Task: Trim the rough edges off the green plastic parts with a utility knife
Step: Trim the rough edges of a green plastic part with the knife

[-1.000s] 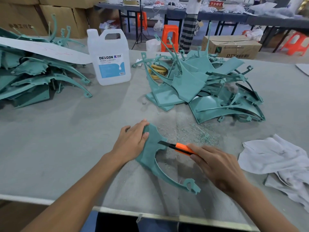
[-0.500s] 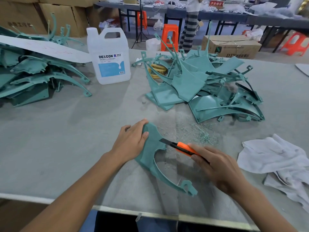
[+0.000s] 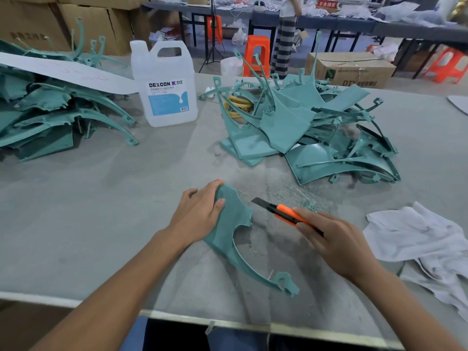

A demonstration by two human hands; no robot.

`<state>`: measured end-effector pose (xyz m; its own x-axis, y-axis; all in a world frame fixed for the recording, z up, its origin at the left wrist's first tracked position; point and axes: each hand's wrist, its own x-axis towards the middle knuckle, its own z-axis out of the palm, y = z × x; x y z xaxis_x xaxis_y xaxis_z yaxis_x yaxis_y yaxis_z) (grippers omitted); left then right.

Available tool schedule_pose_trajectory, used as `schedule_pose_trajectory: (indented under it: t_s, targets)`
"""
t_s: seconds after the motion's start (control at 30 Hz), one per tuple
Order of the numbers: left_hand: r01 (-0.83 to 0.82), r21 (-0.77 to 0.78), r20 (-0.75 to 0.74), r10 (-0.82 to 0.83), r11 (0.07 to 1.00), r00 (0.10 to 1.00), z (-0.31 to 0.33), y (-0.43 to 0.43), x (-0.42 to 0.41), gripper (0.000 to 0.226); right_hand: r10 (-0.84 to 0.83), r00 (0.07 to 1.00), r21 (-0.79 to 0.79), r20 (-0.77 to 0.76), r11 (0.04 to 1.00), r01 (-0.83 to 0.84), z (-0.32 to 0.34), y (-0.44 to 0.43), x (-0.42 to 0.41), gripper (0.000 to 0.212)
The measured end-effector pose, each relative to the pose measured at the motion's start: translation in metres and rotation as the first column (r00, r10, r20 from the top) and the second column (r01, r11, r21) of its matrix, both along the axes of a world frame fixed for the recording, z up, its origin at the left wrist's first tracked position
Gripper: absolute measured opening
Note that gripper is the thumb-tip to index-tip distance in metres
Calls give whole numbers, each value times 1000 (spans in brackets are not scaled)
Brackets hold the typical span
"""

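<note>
Head view: part (image 3: 235, 224) lies flat on the tabletop (image 3: 101, 211), near its front edge.
Left hand (image 3: 200, 214): fingers curled over the part's far edge, thumb on top, pinning it as before.
Right hand (image 3: 336, 239): wrapped round the knife (image 3: 283, 211) handle.
Change: blade was on the part's edge half a second ago; now it is clear of it, tip just beside the notch.
Meaning: one stroke is probably finished; the ragged notch looks untrimmed.

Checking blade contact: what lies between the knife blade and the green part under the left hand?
Head view: only a bare strip of table; the knife and green part are apart.
</note>
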<state>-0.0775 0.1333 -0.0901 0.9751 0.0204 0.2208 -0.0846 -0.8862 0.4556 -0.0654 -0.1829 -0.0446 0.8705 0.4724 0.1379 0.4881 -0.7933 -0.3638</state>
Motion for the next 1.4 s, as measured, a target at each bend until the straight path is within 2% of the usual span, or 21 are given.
schedule_pose_trajectory:
  t_s: [0.1,0.2,0.27,0.4,0.5,0.57,0.63,0.7,0.8,0.9,0.97,1.03,1.13,1.2,1.3,1.4]
  targets:
    - [-3,6,10,3,1000,1000,0,0,0,40,63,996,1,-65,998,-63,1,4,-3,38]
    - [-2,6,2,2,1000,1000,0,0,-1,40,-8,1000,-2,-14,1000,8,-2,0,2,38]
    - [-4,6,3,4,1000,1000,0,0,0,40,23,998,50,-61,999,-20,-1,2,1,38]
    - [-3,16,7,2,1000,1000,0,-1,0,40,-1,999,-23,-44,1000,0,-6,3,6,38]
    - [-3,14,2,3,1000,1000,0,0,0,40,11,994,71,-109,997,-3,-7,4,6,38]
    - [1,9,-2,-1,1000,1000,-1,0,0,41,6,993,24,-119,1000,-3,-8,5,5,39]
    - [5,4,-5,-5,1000,1000,-1,0,0,42,-63,998,-40,-28,997,62,-11,4,6,39]
    - [0,-2,13,0,1000,1000,-1,0,1,45,-148,987,72,58,987,144,-13,6,3,38]
    - [-41,6,93,40,999,995,1,0,-2,46,-242,966,306,89,930,205,-22,16,-10,39]
    - [-158,113,260,124,981,958,7,-8,-11,39,-284,930,332,232,922,199,-33,19,-21,33]
    - [-234,76,283,204,969,937,15,-17,-18,46,-287,914,325,287,927,188,-35,18,-21,37]
    - [-304,19,133,299,952,945,23,-30,-27,66,-291,910,319,295,928,193,-35,18,-21,40]
    - [-292,215,-179,332,932,926,23,-46,-39,98,-303,906,333,297,922,199,-35,18,-20,40]
    - [-232,243,-261,294,942,919,22,-49,-44,99,-289,913,338,287,923,186,-36,17,-20,38]
    - [-102,138,-287,138,985,948,26,-38,-40,84,-258,926,315,277,934,167,-33,15,-23,39]
    - [51,123,-377,-1,991,926,33,-13,-35,92,-245,933,264,263,949,174,-34,16,-26,42]
